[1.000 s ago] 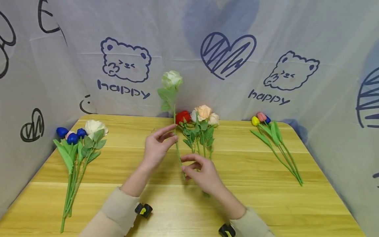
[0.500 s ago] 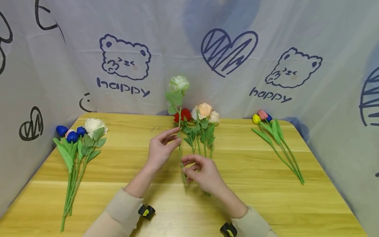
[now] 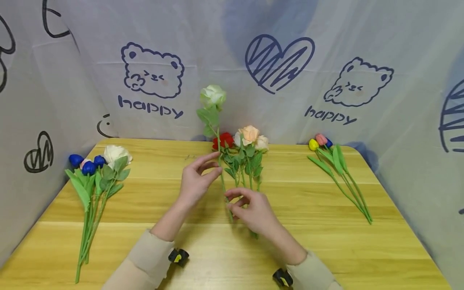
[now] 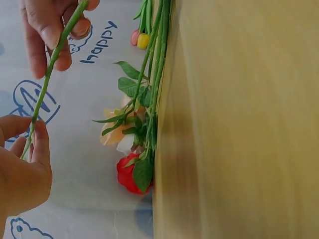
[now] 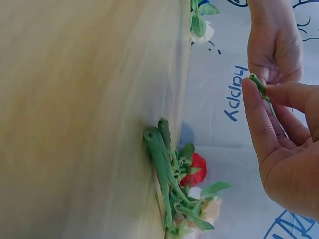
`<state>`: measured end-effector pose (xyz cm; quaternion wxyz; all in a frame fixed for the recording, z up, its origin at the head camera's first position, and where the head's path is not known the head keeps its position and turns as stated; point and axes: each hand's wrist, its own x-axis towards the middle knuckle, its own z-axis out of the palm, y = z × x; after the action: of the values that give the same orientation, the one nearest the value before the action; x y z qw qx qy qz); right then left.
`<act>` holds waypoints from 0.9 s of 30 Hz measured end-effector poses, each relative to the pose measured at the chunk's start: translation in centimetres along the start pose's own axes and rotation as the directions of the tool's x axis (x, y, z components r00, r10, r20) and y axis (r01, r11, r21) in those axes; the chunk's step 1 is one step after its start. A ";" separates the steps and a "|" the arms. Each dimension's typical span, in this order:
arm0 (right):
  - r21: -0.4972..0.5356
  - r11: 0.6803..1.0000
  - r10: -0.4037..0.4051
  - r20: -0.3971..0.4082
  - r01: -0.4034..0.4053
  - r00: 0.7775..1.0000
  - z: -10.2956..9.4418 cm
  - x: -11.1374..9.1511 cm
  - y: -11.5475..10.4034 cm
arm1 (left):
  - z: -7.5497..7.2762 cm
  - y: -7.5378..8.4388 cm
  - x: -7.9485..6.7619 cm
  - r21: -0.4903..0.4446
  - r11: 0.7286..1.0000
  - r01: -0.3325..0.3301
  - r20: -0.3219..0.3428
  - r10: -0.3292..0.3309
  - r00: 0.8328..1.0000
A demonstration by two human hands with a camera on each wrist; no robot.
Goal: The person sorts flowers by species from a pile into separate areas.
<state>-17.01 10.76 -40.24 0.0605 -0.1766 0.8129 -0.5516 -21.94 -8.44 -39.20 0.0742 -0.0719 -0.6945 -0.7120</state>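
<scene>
A pale green-white artificial rose [image 3: 213, 96] is held up above the table, its bloom tilted slightly left in the head view. My left hand [image 3: 195, 181] pinches its stem around the middle between thumb and fingers. Lower down, my right hand [image 3: 255, 211] pinches the same stem near its cut end; the right wrist view shows that stem end [image 5: 255, 78] between thumb and fingertips. Behind the hands lies a group of roses: a red rose [image 3: 224, 141], a peach rose [image 3: 249, 135] and paler ones. My right hand covers part of their stems in the head view.
On the left of the wooden table [image 3: 308, 249] lies a bunch with blue tulips [image 3: 88, 168] and a white rose [image 3: 117, 156]. Yellow, pink and blue tulips [image 3: 320, 140] lie at the right. A printed curtain [image 3: 224, 52] hangs behind the table.
The held rose's bloom swings right, then back left and up. Its lower stem end has shifted slightly right with my right hand. Both hands keep their pinch; the lying flowers stay put.
</scene>
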 end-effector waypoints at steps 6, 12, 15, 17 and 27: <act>-0.056 0.998 0.008 -0.020 -0.009 1.000 -1.0 0.2 -0.2 | -1.4 0.5 0.3 0.020 0.996 -0.084 -0.015 0.084 0.996; -0.091 0.996 0.016 -0.023 -0.018 1.000 -2.5 0.5 0.3 | -4.8 1.2 0.1 0.136 0.984 -0.118 -0.010 0.121 0.993; -0.108 0.994 0.025 -0.022 -0.027 0.999 -3.1 0.8 0.7 | -6.9 1.6 -0.1 0.221 0.966 -0.133 -0.013 0.139 0.990; -0.117 0.993 0.028 -0.013 -0.029 1.000 -3.5 1.0 1.0 | -8.4 1.8 -0.4 0.292 0.946 -0.140 -0.017 0.152 0.988; -0.150 0.985 0.095 0.082 -0.082 0.992 -4.1 1.5 2.3 | -16.5 2.4 -2.5 0.626 0.768 -0.139 0.017 0.165 0.986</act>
<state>-20.17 14.61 -40.64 0.1079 -0.1686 0.8547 -0.4790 -19.04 -25.02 -37.80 0.1647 -0.0853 -0.8812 -0.4348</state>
